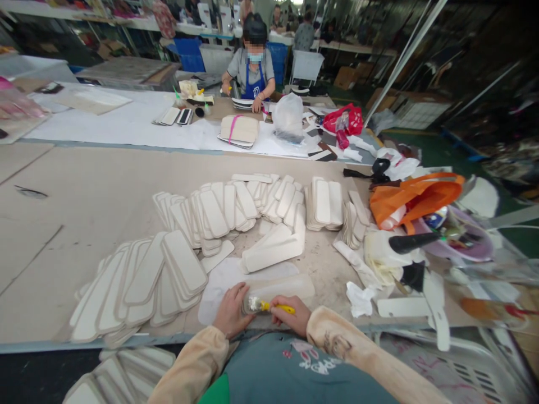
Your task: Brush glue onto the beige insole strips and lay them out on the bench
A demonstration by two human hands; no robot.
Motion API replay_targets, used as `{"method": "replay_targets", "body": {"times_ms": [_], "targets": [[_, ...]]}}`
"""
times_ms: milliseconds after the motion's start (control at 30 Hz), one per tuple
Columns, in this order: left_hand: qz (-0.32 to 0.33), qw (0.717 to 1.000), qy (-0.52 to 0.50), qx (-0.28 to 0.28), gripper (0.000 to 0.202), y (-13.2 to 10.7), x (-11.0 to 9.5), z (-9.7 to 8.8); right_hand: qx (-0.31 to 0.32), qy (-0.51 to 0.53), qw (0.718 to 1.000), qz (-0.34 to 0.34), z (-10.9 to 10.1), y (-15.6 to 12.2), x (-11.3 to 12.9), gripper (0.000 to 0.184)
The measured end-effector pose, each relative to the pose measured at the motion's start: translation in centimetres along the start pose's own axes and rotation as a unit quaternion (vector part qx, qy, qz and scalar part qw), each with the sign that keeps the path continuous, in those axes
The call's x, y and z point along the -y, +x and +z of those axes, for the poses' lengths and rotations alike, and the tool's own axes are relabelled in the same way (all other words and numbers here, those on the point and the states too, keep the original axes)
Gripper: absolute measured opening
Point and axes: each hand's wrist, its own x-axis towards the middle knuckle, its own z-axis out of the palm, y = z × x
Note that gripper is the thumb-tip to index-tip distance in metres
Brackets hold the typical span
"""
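Observation:
My right hand [291, 312] is closed round the yellow handle of a brush [264, 306]. White paste coats the bristles, which are at the left end of a long pale panel [286, 286] with rounded ends. At that same end my left hand [231, 310] holds the panel, thumb and forefinger on either side of it. Beneath lies a whitish sheet [214, 280]. Just beyond, two or so loose panels [273, 249] overlap each other. To the left, a large fanned pile of similar panels [138, 280] spreads over the table.
More stacks of panels [214, 210] stand farther back. At right are a white container [379, 249] with a black part, crumpled tissue [360, 298], an orange bag [415, 196] and a purple basin [475, 241]. A masked co-worker [252, 73] handles pieces at the opposite table.

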Motion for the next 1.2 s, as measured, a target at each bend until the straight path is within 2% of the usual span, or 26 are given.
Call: {"method": "replay_targets", "body": {"times_ms": [100, 233, 667, 900, 967, 1033, 1200], "targets": [[0.001, 1.000, -0.001, -0.003, 0.070, -0.1, 0.0, 0.1, 0.003, -0.015, 1.000, 0.010, 0.1, 0.5, -0.6, 0.018], [-0.007, 1.000, -0.004, -0.007, 0.070, -0.2, 0.0, 0.0, -0.028, -0.035, 0.999, 0.021, -0.9, -0.2, -1.4, 0.019], [-0.007, 1.000, 0.002, -0.005, 0.065, -0.1, 0.4, 0.4, -0.163, -0.075, 0.983, 0.045, -8.6, -5.4, -2.9, 0.023], [-0.007, 1.000, 0.006, -0.010, 0.064, 0.0, 0.2, 0.3, -0.190, -0.156, 0.968, 0.050, -11.3, -7.2, -2.3, 0.025], [-0.009, 1.000, 0.004, -0.009, 0.065, -0.1, 0.2, 0.3, -0.201, -0.148, 0.967, 0.041, -11.3, -7.5, -1.5, 0.025], [-0.009, 1.000, 0.001, -0.008, 0.065, -0.1, 0.3, 0.4, -0.206, -0.096, 0.974, 0.025, -10.5, -7.2, -0.8, 0.025], [-0.002, 1.000, -0.005, -0.020, 0.066, -0.2, 0.6, 0.6, -0.166, 0.024, 0.986, 0.009, -6.3, -4.1, -0.3, 0.023]]}}
